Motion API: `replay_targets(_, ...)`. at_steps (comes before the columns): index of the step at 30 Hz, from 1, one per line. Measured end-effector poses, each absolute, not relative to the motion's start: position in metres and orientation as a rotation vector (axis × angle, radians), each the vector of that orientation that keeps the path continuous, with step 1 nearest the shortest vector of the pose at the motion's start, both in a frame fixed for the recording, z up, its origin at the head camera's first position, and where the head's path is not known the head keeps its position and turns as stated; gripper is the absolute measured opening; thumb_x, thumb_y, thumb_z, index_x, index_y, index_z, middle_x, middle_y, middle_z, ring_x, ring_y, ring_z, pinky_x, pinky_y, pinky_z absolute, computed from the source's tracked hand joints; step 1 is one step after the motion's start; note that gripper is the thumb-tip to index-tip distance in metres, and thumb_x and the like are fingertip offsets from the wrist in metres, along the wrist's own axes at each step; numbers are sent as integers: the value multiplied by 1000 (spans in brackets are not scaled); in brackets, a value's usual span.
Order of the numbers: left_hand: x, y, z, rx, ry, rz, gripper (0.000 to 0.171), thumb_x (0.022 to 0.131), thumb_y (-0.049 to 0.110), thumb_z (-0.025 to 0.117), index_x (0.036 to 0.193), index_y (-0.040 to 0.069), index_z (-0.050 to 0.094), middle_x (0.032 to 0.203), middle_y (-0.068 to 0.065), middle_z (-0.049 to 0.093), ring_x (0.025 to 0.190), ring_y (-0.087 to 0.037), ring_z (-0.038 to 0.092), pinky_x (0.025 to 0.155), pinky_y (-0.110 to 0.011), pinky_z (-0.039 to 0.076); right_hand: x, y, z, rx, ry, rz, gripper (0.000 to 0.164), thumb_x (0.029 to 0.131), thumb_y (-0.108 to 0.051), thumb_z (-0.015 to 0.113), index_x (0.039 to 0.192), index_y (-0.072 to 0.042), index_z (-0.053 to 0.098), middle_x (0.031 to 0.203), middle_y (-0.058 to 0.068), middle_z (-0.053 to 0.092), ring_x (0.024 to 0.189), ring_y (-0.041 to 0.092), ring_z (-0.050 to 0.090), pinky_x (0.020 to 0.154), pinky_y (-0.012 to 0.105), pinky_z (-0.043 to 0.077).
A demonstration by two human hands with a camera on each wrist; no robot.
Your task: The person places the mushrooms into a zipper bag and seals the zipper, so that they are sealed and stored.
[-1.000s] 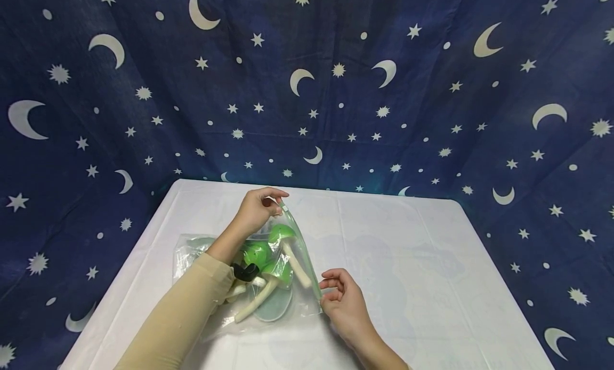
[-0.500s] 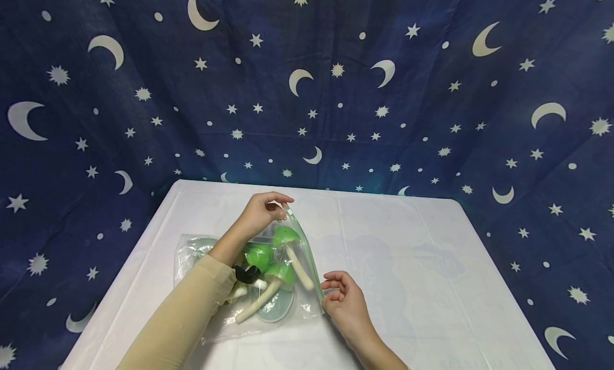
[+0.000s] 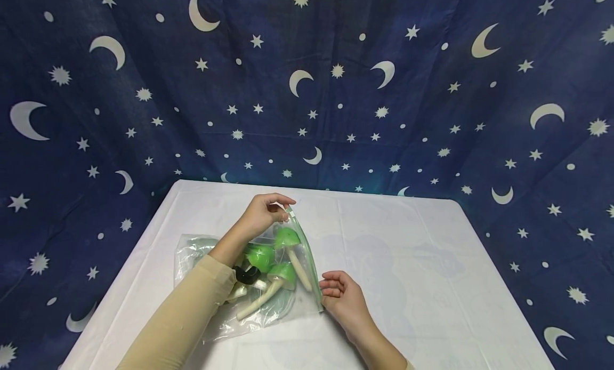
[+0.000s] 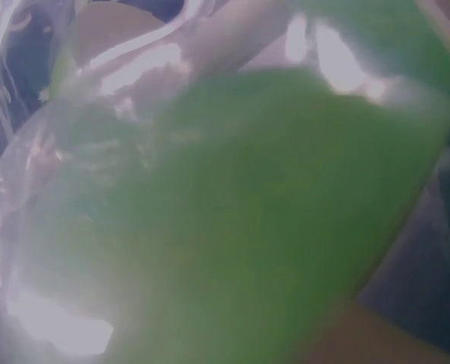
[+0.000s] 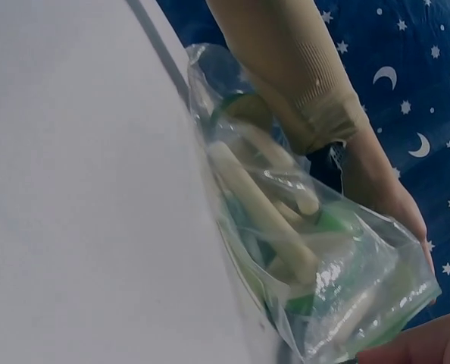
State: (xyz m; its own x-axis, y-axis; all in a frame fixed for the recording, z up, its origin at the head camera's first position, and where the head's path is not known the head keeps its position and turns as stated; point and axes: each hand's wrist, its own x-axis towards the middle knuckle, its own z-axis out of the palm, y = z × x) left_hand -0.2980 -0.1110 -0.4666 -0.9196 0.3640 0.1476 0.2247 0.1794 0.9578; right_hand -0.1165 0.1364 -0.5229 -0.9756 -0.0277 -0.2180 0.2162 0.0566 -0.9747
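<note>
A clear zip bag point(image 3: 225, 327) lies on the table with several mushroom-shaped pieces inside. They have green domes point(image 3: 281, 275) and long cream stems point(image 3: 259, 302). My left hand point(image 3: 261, 215) pinches the far end of the bag's green zip strip point(image 3: 307, 247), near a small white tab point(image 3: 291, 214). At the strip's near end, my right hand point(image 3: 346, 300) pinches the corner between thumb and fingers. One green dome point(image 4: 232, 220) fills the left wrist view, blurred behind shiny plastic. The right wrist view shows cream stems point(image 5: 263, 216) through the bag.
A white cloth covers the table point(image 3: 408, 284). Behind it hangs a dark blue curtain point(image 3: 364, 98) with moons and stars. A black wrist strap point(image 3: 247, 274) and beige sleeve point(image 3: 177, 316) on the left arm lie over part of the bag.
My left hand has moved slightly right and toward me, carrying the far end of the zip strip with it. The right hand stays nearly still at the near corner.
</note>
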Motion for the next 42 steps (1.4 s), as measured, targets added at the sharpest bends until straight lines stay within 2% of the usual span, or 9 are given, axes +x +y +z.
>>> replay_targets(16,-296,-112,-461,592,2319,1861,35,94,-11,72,126,1,77,112,-19,68,80,-12,73,71,-24,61,-171,148,-503,191,2301,-2105,33,92,9,65,125,10,65,124,31,72,100,22,69,78,16,55)
replay_targets(22,-296,-113,-461,607,2324,1852,35,94,-10,72,126,1,77,111,-19,68,80,-12,72,71,-25,61,-193,144,-494,146,2397,-2076,27,93,5,69,119,6,70,117,24,77,95,14,68,80,18,55)
replay_targets(37,-296,-113,-462,628,2334,1855,34,92,-11,73,123,0,78,106,-17,71,78,-9,71,68,-23,60,-235,113,-471,-5,2412,-2076,18,92,-5,79,109,1,75,104,15,78,89,11,71,78,19,58)
replay_targets(42,-296,-112,-461,639,2324,1857,34,91,-10,74,124,-4,76,104,-15,71,79,-8,72,69,-23,60,-241,105,-465,-49,2442,-2045,16,92,-8,80,107,-2,77,102,13,78,88,12,71,79,22,59)
